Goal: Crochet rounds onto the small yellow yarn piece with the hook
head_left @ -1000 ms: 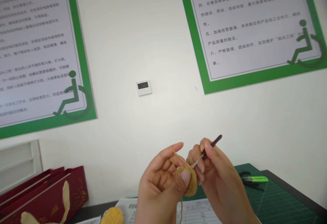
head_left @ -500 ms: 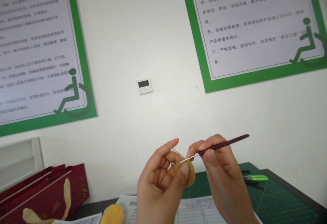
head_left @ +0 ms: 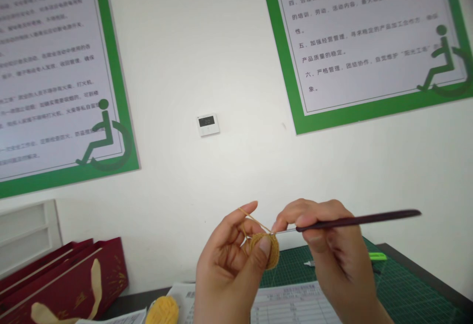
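Observation:
My left hand [head_left: 229,265] pinches a small round mustard-yellow crochet piece [head_left: 271,252] between thumb and fingers, with the yarn strand [head_left: 251,217] looped over its raised index finger. My right hand [head_left: 328,250] grips a dark crochet hook [head_left: 354,220], held almost level, with its handle pointing right and its metal tip at the top edge of the piece. A yellow yarn ball [head_left: 162,310] lies on the table below my left hand.
A green cutting mat [head_left: 402,289] covers the table at right, with green-handled snips [head_left: 377,256] on it. Printed paper sheets [head_left: 291,304] lie under my hands. Red gift bags [head_left: 62,284] stand at left. Green-framed posters [head_left: 369,43] and a small thermostat [head_left: 207,125] hang on the white wall.
The hook has swung from pointing steeply up to nearly level, with more of its handle showing to the right. My right hand has turned with it; the left hand has barely moved.

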A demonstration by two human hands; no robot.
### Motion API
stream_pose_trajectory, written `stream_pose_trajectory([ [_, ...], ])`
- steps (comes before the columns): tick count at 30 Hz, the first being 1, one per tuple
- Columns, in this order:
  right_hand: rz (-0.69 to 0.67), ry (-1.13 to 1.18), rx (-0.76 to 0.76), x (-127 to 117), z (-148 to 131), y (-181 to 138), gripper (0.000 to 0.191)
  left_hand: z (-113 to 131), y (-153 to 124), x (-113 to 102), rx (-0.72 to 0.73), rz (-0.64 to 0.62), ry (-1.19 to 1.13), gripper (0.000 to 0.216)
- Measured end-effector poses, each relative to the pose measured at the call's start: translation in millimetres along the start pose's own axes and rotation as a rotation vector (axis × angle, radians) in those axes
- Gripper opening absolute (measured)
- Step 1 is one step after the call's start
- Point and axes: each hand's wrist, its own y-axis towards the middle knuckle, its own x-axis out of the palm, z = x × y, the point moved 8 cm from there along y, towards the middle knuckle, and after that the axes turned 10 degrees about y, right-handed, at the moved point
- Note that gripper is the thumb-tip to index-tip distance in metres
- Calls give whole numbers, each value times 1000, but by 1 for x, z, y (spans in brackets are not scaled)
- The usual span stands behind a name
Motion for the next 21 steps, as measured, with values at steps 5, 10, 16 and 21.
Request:
stream_pose_trajectory([
  [5, -267, -306, -274, 19, -25, 3, 14, 4, -3, 2, 27, 11, -5, 39],
  [10, -123, -238, -157, 10, -3, -1, 25, -1, -1, -3, -66, 11, -118, 52],
  [16, -43, -263, -306, 13, -5, -15, 29, -5, -1, 2, -149, -70, -170, 66],
  [21, -21, -554, -420, 21, -21, -20, 28, 11, -5, 3, 75, 24, 18, 61],
])
